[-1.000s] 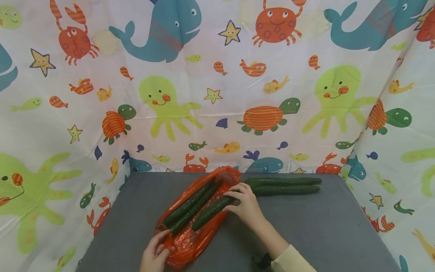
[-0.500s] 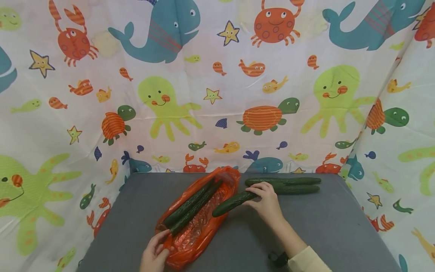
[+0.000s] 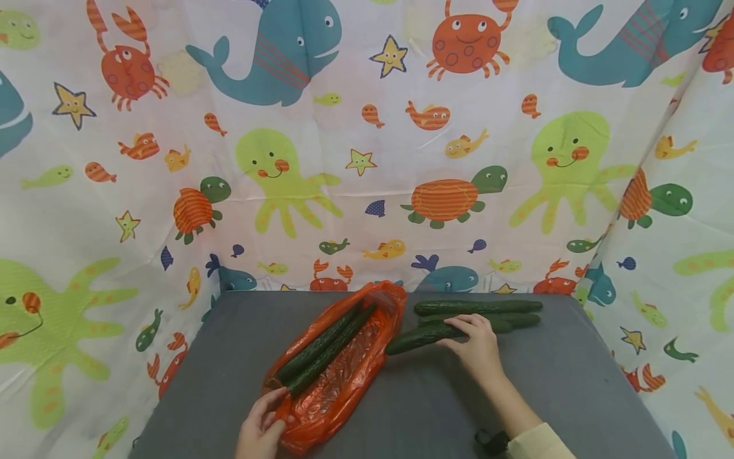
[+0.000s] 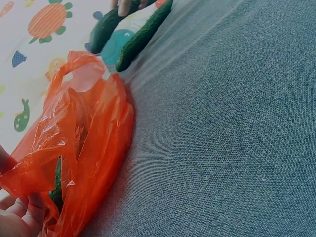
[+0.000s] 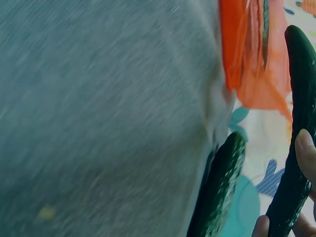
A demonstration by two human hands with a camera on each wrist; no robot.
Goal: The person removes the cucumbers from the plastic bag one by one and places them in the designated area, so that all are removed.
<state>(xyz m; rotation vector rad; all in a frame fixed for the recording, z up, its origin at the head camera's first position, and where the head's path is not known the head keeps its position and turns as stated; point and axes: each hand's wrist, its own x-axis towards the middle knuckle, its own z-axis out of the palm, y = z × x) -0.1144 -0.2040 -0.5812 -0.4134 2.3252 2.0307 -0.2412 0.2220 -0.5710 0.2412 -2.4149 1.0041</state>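
My right hand point(image 3: 478, 350) grips a dark green cucumber point(image 3: 414, 340) near its right end, thumb on the near side. The cucumber tilts, its free end pointing left at the bag's right edge; it fills the right side of the right wrist view point(image 5: 302, 94). Behind it, two cucumbers point(image 3: 478, 307) lie side by side on the table, the nearer partly hidden. My left hand point(image 3: 262, 426) pinches the near left rim of an orange plastic bag point(image 3: 358, 398). Inside the spread bag lie two more cucumbers point(image 3: 318, 345), parallel and slanting.
A grey cloth point(image 3: 573, 395) covers the table. Behind and at both sides hangs a white curtain point(image 3: 355, 210) printed with sea animals. A black strap point(image 3: 491, 441) shows by the right sleeve point(image 3: 541, 441).
My right hand has carried the cucumber rightward, out from over the orange bag to in front of the two table cucumbers. The left hand stays on the bag's rim.
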